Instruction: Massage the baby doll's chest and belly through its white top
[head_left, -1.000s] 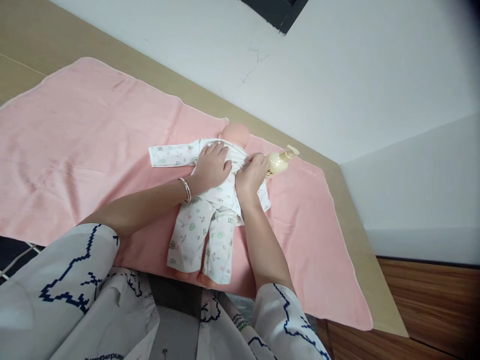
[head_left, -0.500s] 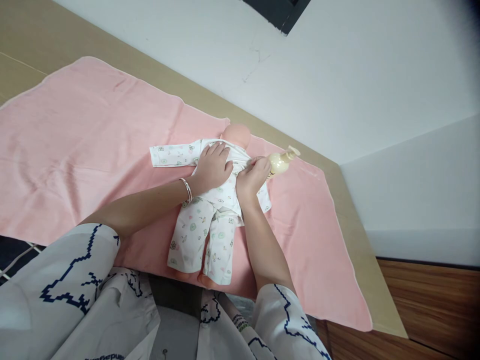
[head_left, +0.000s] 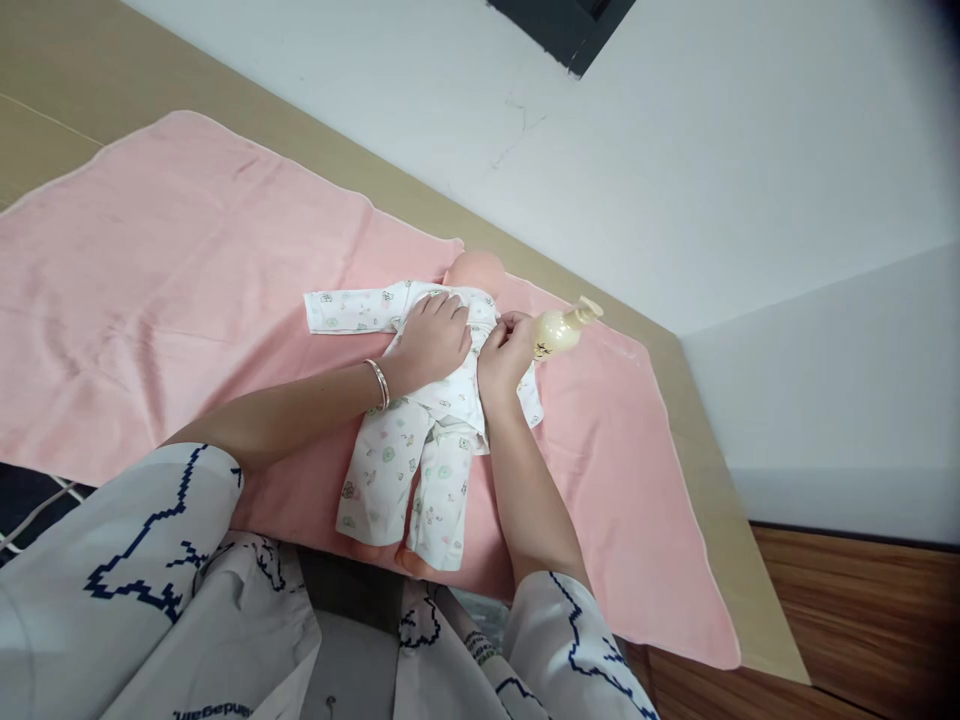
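A flat left hand (head_left: 433, 342) and a curled right hand (head_left: 507, 360) at the chest of a pinkish, round-headed doll (head_left: 476, 272).

Left of the hands spreads a soft pink cloth blanket (head_left: 150, 280), and one sleeve of the white, small-print fabric shirt (head_left: 456, 398) sticks out past the left hand, which lies palm down, fingers slightly spread, on the shirt front. Between and below the hands, the doll lies in matching white printed trousers (head_left: 384, 455). The right hand's fingertips gather at the shirt's side; whether they pinch cloth cannot be told. Just beyond it is a glossy cream pump bottle (head_left: 559, 333); an outward swing of that hand could topple it. Uneven pulling against the left palm could twist the shirt. Farthest right is bare tan worktop (head_left: 701, 460).
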